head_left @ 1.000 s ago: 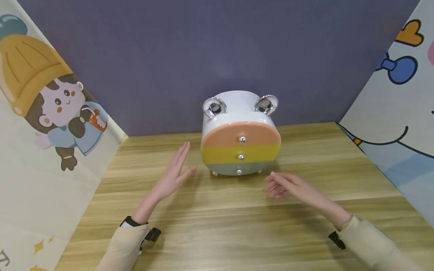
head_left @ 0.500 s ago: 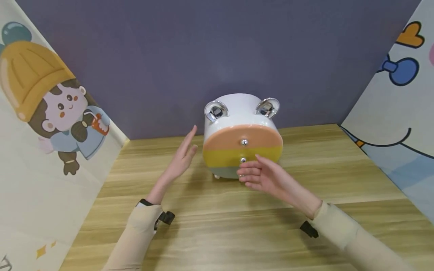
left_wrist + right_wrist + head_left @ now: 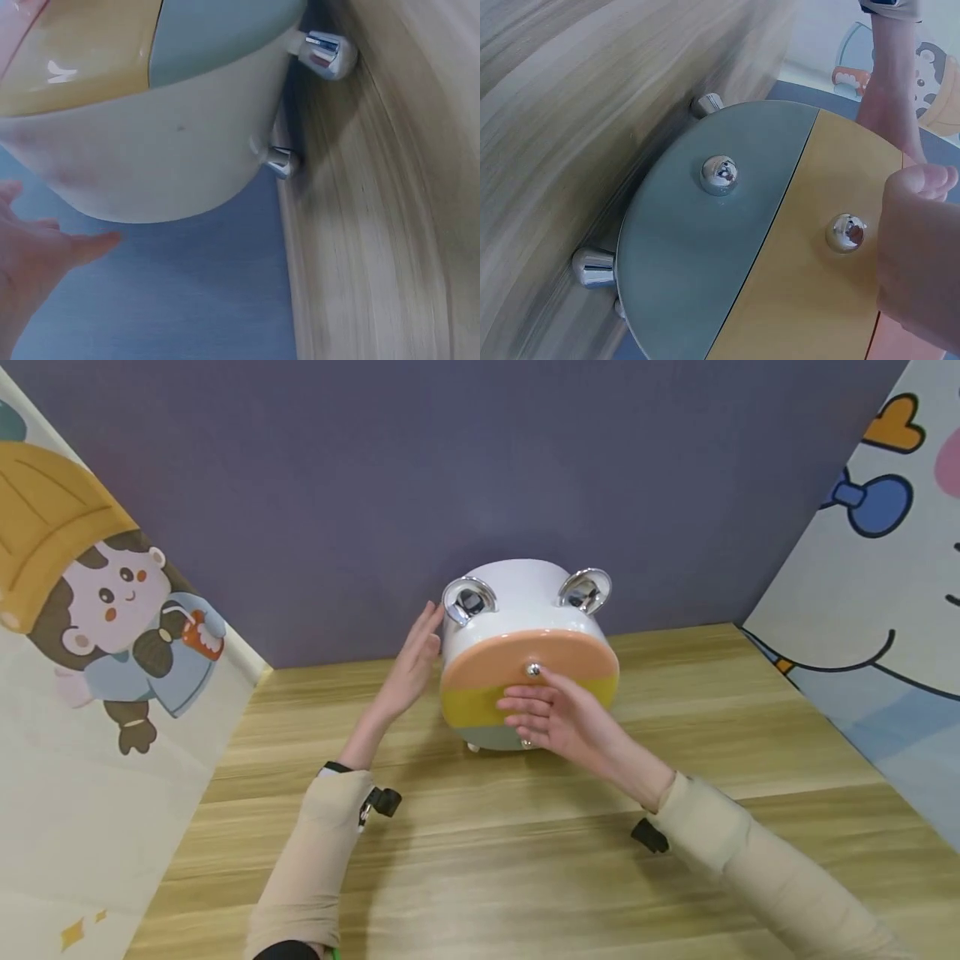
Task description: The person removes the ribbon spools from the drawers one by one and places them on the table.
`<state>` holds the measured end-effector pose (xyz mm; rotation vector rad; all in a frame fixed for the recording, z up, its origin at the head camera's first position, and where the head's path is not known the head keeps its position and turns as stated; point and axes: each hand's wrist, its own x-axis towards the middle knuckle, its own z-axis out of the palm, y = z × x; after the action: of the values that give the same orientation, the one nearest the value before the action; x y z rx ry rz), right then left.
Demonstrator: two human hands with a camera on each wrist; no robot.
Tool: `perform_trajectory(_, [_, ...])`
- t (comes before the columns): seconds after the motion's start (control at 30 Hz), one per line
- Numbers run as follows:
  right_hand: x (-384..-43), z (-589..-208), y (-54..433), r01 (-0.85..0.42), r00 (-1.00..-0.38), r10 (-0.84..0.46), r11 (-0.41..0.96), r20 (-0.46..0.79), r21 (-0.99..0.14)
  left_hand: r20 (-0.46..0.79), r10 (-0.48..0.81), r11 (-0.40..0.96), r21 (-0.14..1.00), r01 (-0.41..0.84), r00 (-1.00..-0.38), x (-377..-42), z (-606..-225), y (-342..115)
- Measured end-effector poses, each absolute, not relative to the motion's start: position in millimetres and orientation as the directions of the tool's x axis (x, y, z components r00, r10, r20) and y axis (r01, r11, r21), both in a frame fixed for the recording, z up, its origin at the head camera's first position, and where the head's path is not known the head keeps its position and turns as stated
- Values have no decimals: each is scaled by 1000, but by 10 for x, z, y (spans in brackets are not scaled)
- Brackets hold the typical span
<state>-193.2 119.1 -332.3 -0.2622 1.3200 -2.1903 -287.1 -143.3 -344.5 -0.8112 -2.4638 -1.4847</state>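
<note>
A small rounded drawer cabinet (image 3: 525,597) with a white shell, two silver ears and chrome feet stands against the back wall. Its front has an orange top drawer (image 3: 487,662), a yellow middle one (image 3: 802,247) and a grey-green bottom one (image 3: 697,225), each with a silver ball knob. My left hand (image 3: 408,670) is raised along the cabinet's left side, fingers straight, fingertips close by the left ear (image 3: 468,602). In front of the drawers is my right hand (image 3: 573,727), its thumb tip right beside the top knob (image 3: 532,669) and its fingers loosely bent across the yellow drawer.
The cabinet rests on a wood-grain table (image 3: 465,868). Behind it rises a dark blue-grey wall (image 3: 337,510). Printed cartoon panels flank the table, a child in a yellow hat (image 3: 112,585) on the left and a white figure (image 3: 855,610) on the right.
My right hand has moved left and up from beside the cabinet to the top knob. The left hand has moved forward to the cabinet's left side. The cabinet has stayed in place.
</note>
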Motion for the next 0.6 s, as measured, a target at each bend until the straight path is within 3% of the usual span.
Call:
perform_trajectory(0.27, [-1975,-3315,1163,360,-833,-538,-348,-130,-866,379,419,326,785,527,-825,-3018,-3498,-1421])
perform_trajectory(0.6, [-1979,-3284,1160,371,-830,-546,-382,-117,-846,383,393,304,804,511,-836,-3010,-3556,-1390])
